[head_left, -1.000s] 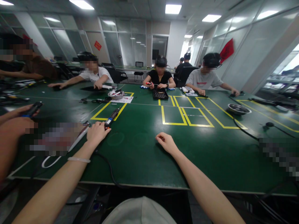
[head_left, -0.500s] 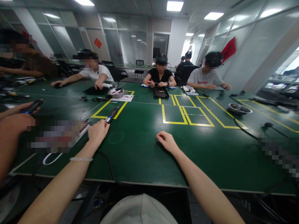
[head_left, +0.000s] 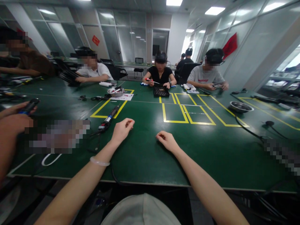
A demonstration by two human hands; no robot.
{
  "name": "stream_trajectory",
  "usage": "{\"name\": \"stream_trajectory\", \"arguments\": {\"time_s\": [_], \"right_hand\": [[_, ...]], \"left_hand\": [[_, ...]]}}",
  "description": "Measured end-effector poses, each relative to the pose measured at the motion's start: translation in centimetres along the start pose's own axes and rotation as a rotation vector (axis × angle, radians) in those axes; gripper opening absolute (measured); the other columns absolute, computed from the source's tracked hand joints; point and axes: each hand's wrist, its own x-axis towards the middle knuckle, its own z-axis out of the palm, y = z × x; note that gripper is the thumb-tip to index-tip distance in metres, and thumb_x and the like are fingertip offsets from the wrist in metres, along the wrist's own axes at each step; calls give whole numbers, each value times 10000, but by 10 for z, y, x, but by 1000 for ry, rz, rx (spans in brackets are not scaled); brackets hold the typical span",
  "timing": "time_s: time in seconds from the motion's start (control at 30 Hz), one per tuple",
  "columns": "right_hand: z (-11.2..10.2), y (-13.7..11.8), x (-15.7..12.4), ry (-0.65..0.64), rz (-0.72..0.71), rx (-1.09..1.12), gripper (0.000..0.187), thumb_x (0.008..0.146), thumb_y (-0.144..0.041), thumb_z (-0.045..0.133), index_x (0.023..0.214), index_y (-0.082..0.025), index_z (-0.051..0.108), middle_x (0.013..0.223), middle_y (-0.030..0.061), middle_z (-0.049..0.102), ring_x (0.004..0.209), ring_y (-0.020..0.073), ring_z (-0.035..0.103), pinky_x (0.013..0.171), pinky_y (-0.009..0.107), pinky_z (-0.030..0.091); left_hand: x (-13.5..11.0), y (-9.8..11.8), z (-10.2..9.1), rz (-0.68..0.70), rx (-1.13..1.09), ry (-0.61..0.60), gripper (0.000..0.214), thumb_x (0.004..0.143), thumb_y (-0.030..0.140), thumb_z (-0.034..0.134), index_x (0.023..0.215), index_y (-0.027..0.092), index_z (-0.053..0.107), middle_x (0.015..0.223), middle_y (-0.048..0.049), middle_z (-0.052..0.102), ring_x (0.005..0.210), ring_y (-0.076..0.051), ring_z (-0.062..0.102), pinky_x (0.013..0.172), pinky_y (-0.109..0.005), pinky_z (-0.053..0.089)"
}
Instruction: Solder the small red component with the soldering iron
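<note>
My left hand (head_left: 122,129) rests over the green table (head_left: 145,162) with its fingers curled in, and nothing shows in them. Just to its left lies what looks like a soldering iron (head_left: 109,118), black with a blue band and a thin tip pointing away from me. A dark cord runs from its near end. Across from the left hand, my right hand (head_left: 167,140) lies on the table, loosely closed, also with nothing visible in it. No object touches either hand except the tabletop.
Yellow tape frames (head_left: 175,122) mark the table ahead. A metal bowl (head_left: 241,107) stands at right, near a black cable (head_left: 248,129). On the left, a neighbour's hand (head_left: 17,120) holds a dark tool (head_left: 30,106). Several people sit opposite, one over a black tray (head_left: 161,91).
My left hand has let go of the soldering iron and moved right, toward my right hand. The right hand has stayed put. Opposite, a person in white has raised a dark flat object.
</note>
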Motion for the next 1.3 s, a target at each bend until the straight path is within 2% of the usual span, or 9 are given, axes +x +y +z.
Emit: {"name": "stream_trajectory", "arguments": {"time_s": [0.1, 0.2, 0.3, 0.4, 0.73, 0.87, 1.0, 1.17, 1.3], "right_hand": [[2, 6, 1, -4, 53, 86, 173, 873, -287, 519, 865, -177, 653, 771, 18, 675, 686, 149, 606, 666, 256, 464], [6, 11, 2, -1, 86, 233, 205, 885, -326, 515, 967, -175, 627, 794, 20, 683, 727, 154, 639, 713, 276, 497], [8, 11, 3, -50, 91, 328, 224, 886, -359, 531, 981, -171, 606, 824, 28, 688, 743, 153, 646, 729, 287, 510], [8, 8, 2, -168, 85, 394, 236, 853, -378, 594, 969, -172, 577, 817, 27, 687, 716, 147, 643, 686, 271, 504], [9, 7, 2, -205, 53, 419, 272, 838, -404, 623, 971, -178, 548, 823, 31, 685, 709, 143, 634, 666, 260, 482], [9, 6, 2, -160, 71, 420, 266, 815, -384, 635, 970, -184, 551, 826, 17, 671, 671, 127, 608, 628, 242, 464], [7, 6, 2, -148, 80, 396, 273, 811, -382, 635, 981, -185, 554, 798, 3, 648, 649, 117, 575, 618, 238, 450], [9, 9, 3, -109, 131, 482, 352, 776, -415, 681, 1006, -179, 554, 791, 0, 634, 641, 117, 567, 624, 249, 448], [9, 11, 4, -109, 144, 526, 300, 764, -396, 698, 937, -177, 588, 823, 20, 649, 689, 132, 592, 657, 266, 461]], "left_hand": [[-2, 31, 39, 66, -184, -246, 486, 922, 475, 375, 1188, 157, 629, 801, -35, 679, 726, -151, 626, 710, -252, 457], [-9, 44, 66, 106, -262, -437, 509, 928, 433, 373, 1295, 146, 577, 828, -40, 664, 748, -147, 608, 719, -258, 457], [-20, 41, 74, 161, -317, -550, 537, 937, 416, 375, 1407, 175, 466, 804, -16, 632, 744, -140, 587, 721, -259, 448], [-28, 39, 69, 176, -359, -603, 563, 947, 397, 364, 1475, 202, 354, 766, 9, 593, 721, -130, 569, 721, -258, 443], [-29, 35, 78, 100, -596, -591, 539, 961, 416, 360, 1430, 150, 380, 770, -4, 587, 716, -125, 562, 731, -283, 460], [-26, 28, 84, 11, -701, -563, 401, 899, 451, 508, 1155, 142, 510, 770, -15, 614, 728, -134, 593, 733, -297, 476], [-25, 30, 81, 7, -634, -538, 345, 820, 449, 628, 966, 155, 525, 777, -17, 620, 734, -134, 601, 705, -271, 469], [-28, 40, 70, 128, -456, -446, 244, 846, 382, 590, 964, 172, 554, 873, -20, 625, 777, -129, 596, 734, -263, 474], [-28, 41, 68, 211, -391, -407, 167, 847, 313, 580, 953, 185, 562, 922, -23, 629, 828, -136, 600, 781, -274, 481]]}}
